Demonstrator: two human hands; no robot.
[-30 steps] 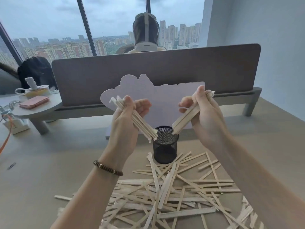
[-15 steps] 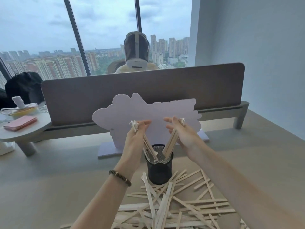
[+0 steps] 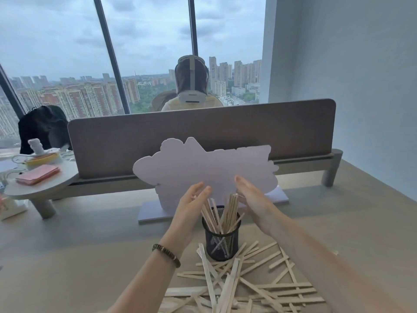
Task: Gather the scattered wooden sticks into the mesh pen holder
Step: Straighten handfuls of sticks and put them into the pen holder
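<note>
Sticks stood in the holder, hands spread empty

The left hand [image 3: 191, 206] and right hand [image 3: 252, 199] are held open beside the sticks [image 3: 222, 213] in the mesh holder [image 3: 222, 243], likely for steadying.

Lit softly and evenly by overcast daylight through the tall window [image 3: 144, 53] ahead. No glare, only faint diffuse shadows on the desk [image 3: 67, 256]. Mildly soft throughout, with motion blur on the left hand [image 3: 191, 206] and right hand [image 3: 252, 199]. Wide-angle bending of window frames toward the edges.
</note>
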